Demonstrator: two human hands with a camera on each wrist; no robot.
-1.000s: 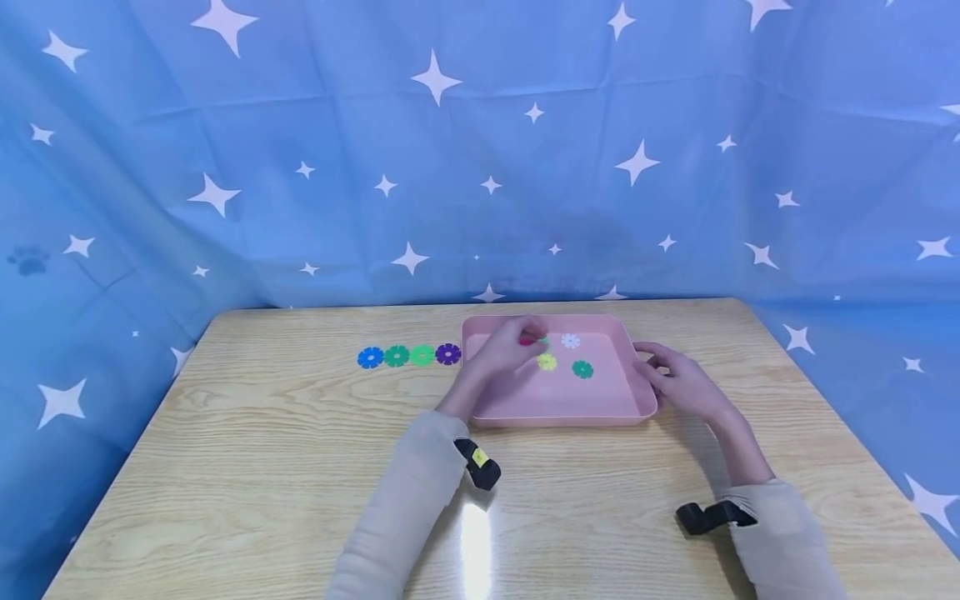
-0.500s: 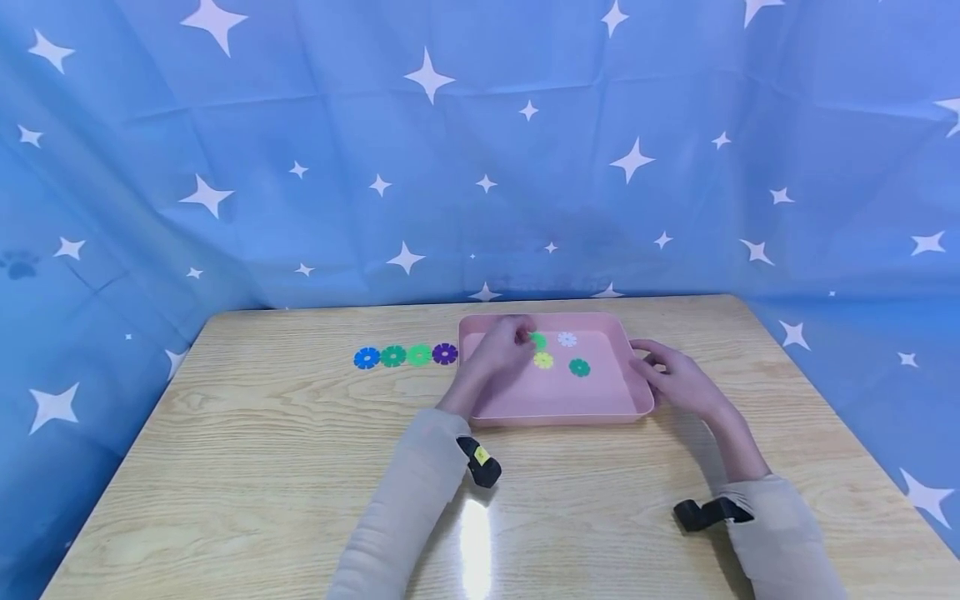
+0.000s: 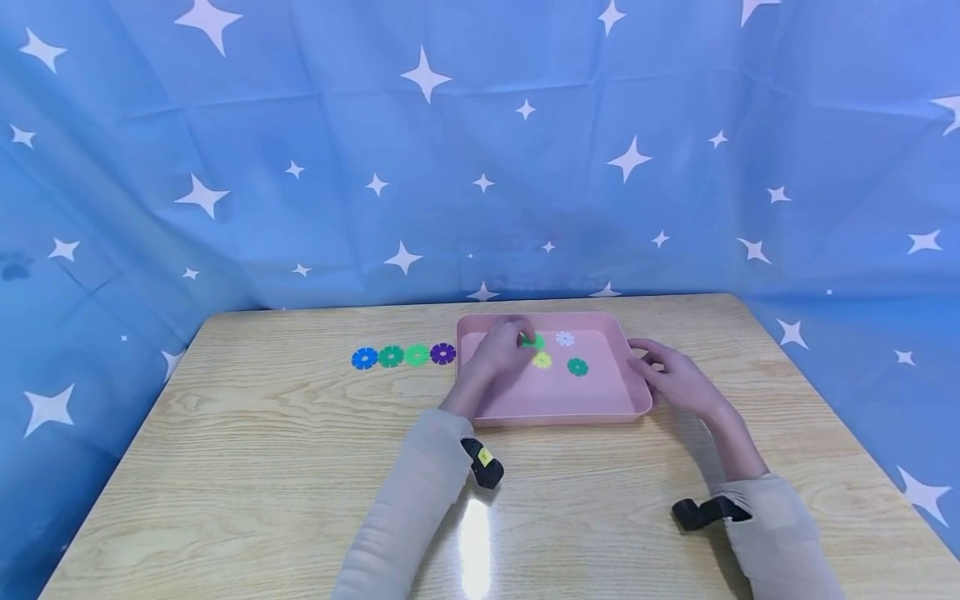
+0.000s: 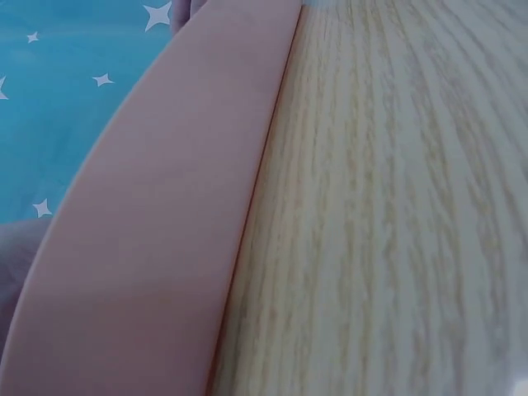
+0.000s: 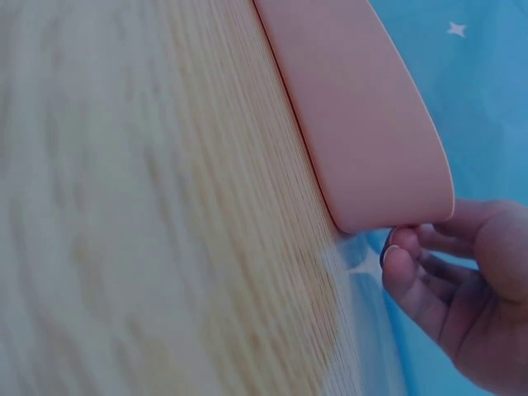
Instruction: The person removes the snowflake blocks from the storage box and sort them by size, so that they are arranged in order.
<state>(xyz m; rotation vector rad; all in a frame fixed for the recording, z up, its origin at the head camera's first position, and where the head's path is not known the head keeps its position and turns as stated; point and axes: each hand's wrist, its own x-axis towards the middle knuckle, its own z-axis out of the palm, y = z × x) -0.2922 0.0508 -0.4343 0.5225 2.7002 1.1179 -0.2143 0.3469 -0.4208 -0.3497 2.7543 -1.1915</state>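
A shallow pink tray [image 3: 562, 407] holds several flower-shaped notched plastic discs: a white disc [image 3: 565, 339], a yellow disc [image 3: 542, 360], a dark green disc [image 3: 577, 367] and a bright green disc [image 3: 536, 341]. My left hand [image 3: 501, 345] reaches over the tray's left side, fingers curled downward, fingertips right at the bright green disc. I cannot tell whether it pinches anything. My right hand [image 3: 675, 382] holds the tray's right end. In the right wrist view, its thumb lies at the rim of the pink tray [image 5: 371, 124] and its fingers curl against the outer wall.
Left of the tray, a row of discs lies on the wooden table [image 3: 262, 467]: a blue disc [image 3: 364, 358], a green disc [image 3: 391, 356], a light green disc [image 3: 417, 355] and a purple disc [image 3: 442, 353]. A blue curtain [image 3: 450, 150] with white stars hangs behind.
A red disc showed at my left fingertips one second ago; it is out of sight now. The left fingers have drawn back slightly and then lowered onto the bright green disc. My right hand stays put.
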